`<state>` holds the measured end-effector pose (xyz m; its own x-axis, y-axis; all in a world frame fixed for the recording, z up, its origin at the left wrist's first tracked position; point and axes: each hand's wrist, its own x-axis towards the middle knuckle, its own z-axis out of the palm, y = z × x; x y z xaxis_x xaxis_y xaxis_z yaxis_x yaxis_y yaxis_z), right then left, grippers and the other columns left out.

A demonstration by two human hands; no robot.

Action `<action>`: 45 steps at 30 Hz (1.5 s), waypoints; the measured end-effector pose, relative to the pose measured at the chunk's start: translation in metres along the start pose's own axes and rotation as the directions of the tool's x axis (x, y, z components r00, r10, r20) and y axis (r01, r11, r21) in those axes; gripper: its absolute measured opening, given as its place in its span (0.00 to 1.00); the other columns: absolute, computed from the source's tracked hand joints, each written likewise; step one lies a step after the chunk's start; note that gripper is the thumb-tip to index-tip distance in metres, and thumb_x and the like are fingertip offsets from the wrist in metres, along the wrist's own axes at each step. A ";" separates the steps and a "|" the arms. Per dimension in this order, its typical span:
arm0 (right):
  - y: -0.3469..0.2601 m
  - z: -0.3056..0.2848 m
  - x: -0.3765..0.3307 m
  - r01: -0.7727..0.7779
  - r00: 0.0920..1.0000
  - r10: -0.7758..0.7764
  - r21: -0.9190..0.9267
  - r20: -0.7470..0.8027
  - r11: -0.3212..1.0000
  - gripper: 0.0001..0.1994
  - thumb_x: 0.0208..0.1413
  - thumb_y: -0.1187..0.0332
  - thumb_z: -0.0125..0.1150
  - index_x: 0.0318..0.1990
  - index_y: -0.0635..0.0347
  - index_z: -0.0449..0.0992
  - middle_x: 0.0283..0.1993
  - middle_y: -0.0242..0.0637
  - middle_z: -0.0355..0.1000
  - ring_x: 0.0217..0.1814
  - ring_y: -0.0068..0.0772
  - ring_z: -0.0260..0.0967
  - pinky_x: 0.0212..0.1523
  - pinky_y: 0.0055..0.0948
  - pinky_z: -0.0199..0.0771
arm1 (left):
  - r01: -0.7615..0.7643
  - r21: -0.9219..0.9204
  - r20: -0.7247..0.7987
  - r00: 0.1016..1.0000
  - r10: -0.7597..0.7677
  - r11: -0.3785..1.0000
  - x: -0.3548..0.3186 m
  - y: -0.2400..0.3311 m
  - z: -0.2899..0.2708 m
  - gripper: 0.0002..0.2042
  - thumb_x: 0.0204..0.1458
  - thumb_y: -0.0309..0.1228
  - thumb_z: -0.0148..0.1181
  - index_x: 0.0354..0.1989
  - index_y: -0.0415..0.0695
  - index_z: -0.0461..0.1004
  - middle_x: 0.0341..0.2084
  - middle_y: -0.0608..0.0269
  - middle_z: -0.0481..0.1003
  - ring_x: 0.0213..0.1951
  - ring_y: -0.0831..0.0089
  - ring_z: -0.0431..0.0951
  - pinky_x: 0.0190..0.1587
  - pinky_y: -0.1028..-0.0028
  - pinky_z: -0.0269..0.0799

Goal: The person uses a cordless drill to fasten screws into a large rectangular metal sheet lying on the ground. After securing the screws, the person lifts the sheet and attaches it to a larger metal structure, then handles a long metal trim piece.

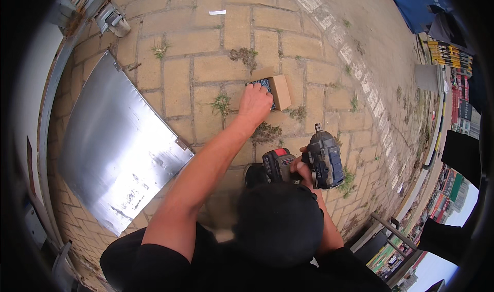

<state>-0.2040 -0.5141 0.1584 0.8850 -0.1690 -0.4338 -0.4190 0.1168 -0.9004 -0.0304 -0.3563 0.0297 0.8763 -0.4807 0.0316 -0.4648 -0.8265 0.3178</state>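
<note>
A small open cardboard box (281, 91) stands on the paving in front of me, its flaps folded outward. Small bluish metal screws (264, 83) fill it. My left hand (256, 105) reaches into the box from the near side, fingers bent down among the screws; what the fingertips pinch is hidden. My right hand (304, 172) is wrapped round the grip of a black cordless impact wrench (326, 161), which has a red-and-black battery (279, 163). The wrench's square drive points away from me, with no socket on it.
A bent sheet-metal panel (121, 143) lies at the left. Beyond it, a grey metal fitting (112, 20) rests by a metal frame. Weeds (222, 104) grow between the tan paving bricks. A white strip (217, 13) lies farther off. A blue cover (419, 4) hangs at the far right.
</note>
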 end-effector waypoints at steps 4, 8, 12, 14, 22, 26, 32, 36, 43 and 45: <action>0.009 -0.019 0.004 0.038 0.997 -0.036 -0.033 0.063 0.999 0.23 0.58 0.68 0.65 0.57 0.65 0.64 0.31 0.32 0.71 0.32 0.25 0.66 0.35 0.26 0.68 | 0.064 0.109 0.176 0.981 -0.082 0.992 0.017 0.017 0.014 0.08 0.50 0.31 0.56 0.32 0.48 0.83 0.33 0.63 0.80 0.44 0.66 0.75 0.48 0.65 0.64; 0.016 -0.015 0.026 0.021 0.978 -0.005 -0.078 0.207 0.997 0.22 0.58 0.69 0.64 0.57 0.65 0.64 0.32 0.33 0.72 0.31 0.27 0.67 0.34 0.27 0.69 | 0.092 -0.017 0.050 0.995 -0.091 0.996 -0.001 0.004 0.017 0.08 0.47 0.32 0.57 0.30 0.49 0.83 0.30 0.61 0.79 0.42 0.64 0.75 0.49 0.64 0.64; 0.010 0.002 0.034 0.015 0.955 0.041 -0.185 0.293 0.983 0.22 0.57 0.69 0.64 0.56 0.64 0.66 0.34 0.34 0.72 0.33 0.29 0.68 0.35 0.28 0.71 | 0.116 -0.186 -0.115 0.984 -0.139 0.976 -0.015 0.004 0.017 0.07 0.46 0.30 0.57 0.32 0.47 0.80 0.29 0.60 0.78 0.41 0.64 0.76 0.49 0.63 0.65; 0.007 0.012 0.035 0.033 0.939 0.051 -0.237 0.341 0.971 0.21 0.57 0.69 0.65 0.56 0.64 0.66 0.34 0.34 0.73 0.34 0.29 0.69 0.36 0.29 0.71 | 0.098 -0.354 -0.234 0.953 -0.190 0.930 -0.023 -0.001 0.015 0.07 0.48 0.28 0.57 0.35 0.46 0.78 0.29 0.59 0.77 0.39 0.63 0.77 0.46 0.62 0.68; -0.024 0.051 0.046 0.381 0.833 -0.093 -0.443 0.545 0.812 0.20 0.56 0.70 0.65 0.55 0.62 0.69 0.38 0.35 0.74 0.37 0.32 0.72 0.39 0.31 0.74 | -0.157 -0.600 0.431 0.762 -0.483 -0.784 -0.080 -0.025 -0.053 0.06 0.64 0.29 0.55 0.45 0.45 0.75 0.34 0.68 0.79 0.37 0.74 0.80 0.45 0.72 0.78; -0.019 0.094 0.048 0.619 0.685 -0.210 -0.407 0.697 0.671 0.19 0.56 0.70 0.65 0.54 0.62 0.71 0.39 0.36 0.75 0.38 0.34 0.73 0.40 0.32 0.75 | -0.339 -0.326 0.397 0.798 -0.453 -0.883 -0.132 -0.059 -0.077 0.07 0.63 0.29 0.55 0.47 0.47 0.75 0.42 0.65 0.80 0.47 0.70 0.80 0.51 0.67 0.77; -0.010 0.127 0.044 0.535 0.717 -0.151 -0.398 0.681 0.745 0.16 0.54 0.70 0.67 0.51 0.58 0.76 0.46 0.40 0.76 0.46 0.39 0.76 0.47 0.35 0.77 | -0.299 -0.448 0.359 0.803 -0.476 -0.842 -0.157 -0.065 -0.091 0.09 0.62 0.29 0.56 0.50 0.47 0.73 0.45 0.64 0.80 0.50 0.68 0.80 0.51 0.65 0.78; -0.011 0.125 0.043 0.568 0.710 -0.186 -0.396 0.679 0.722 0.15 0.55 0.71 0.66 0.50 0.57 0.76 0.44 0.38 0.76 0.45 0.35 0.76 0.45 0.34 0.77 | -0.294 -0.520 0.401 0.744 -0.533 -0.802 -0.155 -0.064 -0.093 0.09 0.62 0.29 0.56 0.49 0.46 0.73 0.41 0.64 0.79 0.45 0.68 0.80 0.48 0.66 0.78; -0.016 0.107 0.033 0.302 0.843 -0.043 -0.407 0.536 0.862 0.15 0.55 0.70 0.66 0.50 0.57 0.76 0.41 0.35 0.75 0.44 0.30 0.74 0.43 0.31 0.75 | -0.384 -0.565 0.583 0.441 -0.682 -0.731 -0.171 -0.112 -0.062 0.08 0.59 0.22 0.50 0.45 0.43 0.71 0.34 0.63 0.75 0.38 0.70 0.77 0.42 0.70 0.77; -0.010 0.099 0.036 0.252 0.866 -0.015 -0.409 0.500 0.877 0.16 0.54 0.70 0.67 0.51 0.57 0.75 0.40 0.34 0.75 0.43 0.30 0.74 0.43 0.30 0.74 | -0.336 -0.664 0.596 0.302 -0.744 -0.668 -0.175 -0.122 -0.058 0.10 0.56 0.21 0.48 0.45 0.42 0.71 0.33 0.61 0.74 0.36 0.70 0.76 0.40 0.70 0.76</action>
<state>-0.1476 -0.4246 0.1549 0.8740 0.3416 -0.3455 -0.2273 -0.3409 -0.9122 -0.1195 -0.1543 0.0400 0.5350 0.2947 -0.7918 0.1005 0.9084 0.4060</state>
